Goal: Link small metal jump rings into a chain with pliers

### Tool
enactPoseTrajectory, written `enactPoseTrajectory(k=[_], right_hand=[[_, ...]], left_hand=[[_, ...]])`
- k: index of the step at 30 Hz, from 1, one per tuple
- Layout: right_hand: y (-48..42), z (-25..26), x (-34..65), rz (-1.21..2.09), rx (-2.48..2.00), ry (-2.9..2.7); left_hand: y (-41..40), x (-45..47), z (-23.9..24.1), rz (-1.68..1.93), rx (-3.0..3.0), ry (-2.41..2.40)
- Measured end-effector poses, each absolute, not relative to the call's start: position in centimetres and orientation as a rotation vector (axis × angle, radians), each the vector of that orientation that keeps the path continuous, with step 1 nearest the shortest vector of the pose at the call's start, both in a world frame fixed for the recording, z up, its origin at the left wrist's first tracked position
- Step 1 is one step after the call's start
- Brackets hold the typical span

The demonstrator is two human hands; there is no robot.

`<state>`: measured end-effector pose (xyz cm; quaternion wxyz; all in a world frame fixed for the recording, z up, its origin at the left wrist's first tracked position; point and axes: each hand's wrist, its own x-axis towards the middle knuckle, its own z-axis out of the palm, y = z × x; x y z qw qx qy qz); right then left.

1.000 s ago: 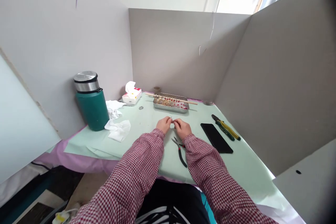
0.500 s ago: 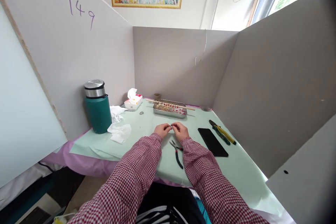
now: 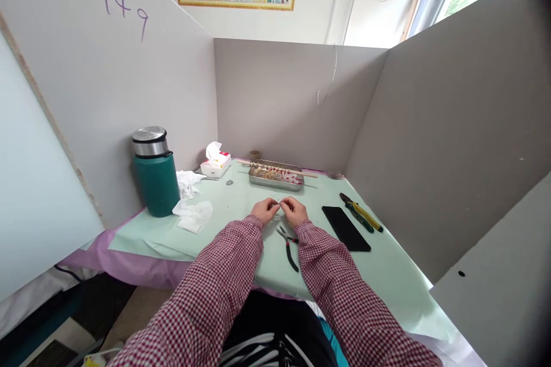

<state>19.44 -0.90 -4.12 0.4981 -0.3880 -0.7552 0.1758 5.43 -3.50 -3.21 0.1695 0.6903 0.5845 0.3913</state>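
The sleeves (image 3: 224, 275) are checked dark red and white, the cloth (image 3: 232, 209) pale green, the bottle (image 3: 157, 186) green and silver, the small pliers' handles (image 3: 290, 256) black and red.

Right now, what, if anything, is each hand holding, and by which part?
That cannot be told: the left hand and right hand are close together, and anything between their fingertips is too small to make out.

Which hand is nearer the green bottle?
Left. The left hand is to the right of the green bottle; the right hand is farther right, just beyond the left one.
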Motion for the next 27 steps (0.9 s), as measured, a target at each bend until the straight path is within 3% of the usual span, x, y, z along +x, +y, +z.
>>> enactPoseTrajectory(k=[18,27], right_hand=[[-0.7,-4.3,19.4,0.534,-1.036,-1.840],[-6.0,0.3,22.3,0.341,-1.480,-2.296]], left_hand=[[-3.1,5.2,-3.2,1.163,1.862,1.658],[-2.4,4.8,-3.5,1.215,1.752,1.659]])
